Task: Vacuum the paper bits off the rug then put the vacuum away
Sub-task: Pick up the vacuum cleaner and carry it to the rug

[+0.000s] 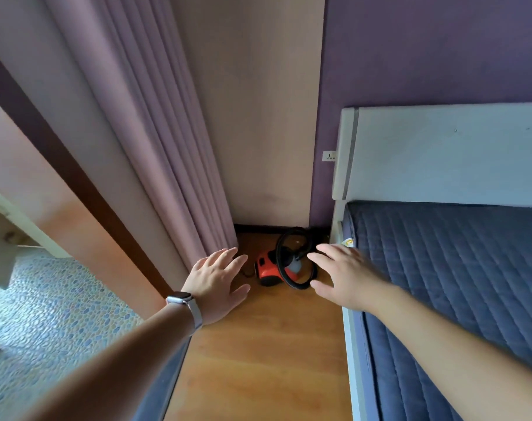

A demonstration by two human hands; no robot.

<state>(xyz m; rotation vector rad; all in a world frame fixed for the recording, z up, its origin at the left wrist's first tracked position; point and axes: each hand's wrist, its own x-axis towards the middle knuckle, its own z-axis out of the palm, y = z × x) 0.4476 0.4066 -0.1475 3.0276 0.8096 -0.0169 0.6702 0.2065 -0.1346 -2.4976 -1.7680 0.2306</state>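
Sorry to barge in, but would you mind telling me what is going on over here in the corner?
A person is reaching both arms toward a small red vacuum that sits on the wooden floor in the corner, between the curtain and the bed. Its black hose is looped over it. The left hand and right hand are open, fingers spread, and neither touches the vacuum yet.

On my right stands a bed (350, 354) with a blue quilted cover (456, 284) and a white headboard (441, 153) at its far end. Behind it is a purple wall (425, 50), which carries a small white socket (329, 155) (just left of the headboard). A pale beige wall (258, 117) closes the far corner. On my left, mauve curtains (143, 132) hang down to the wooden floor (258, 344). Further left lies a pebble-patterned floor (46, 314).
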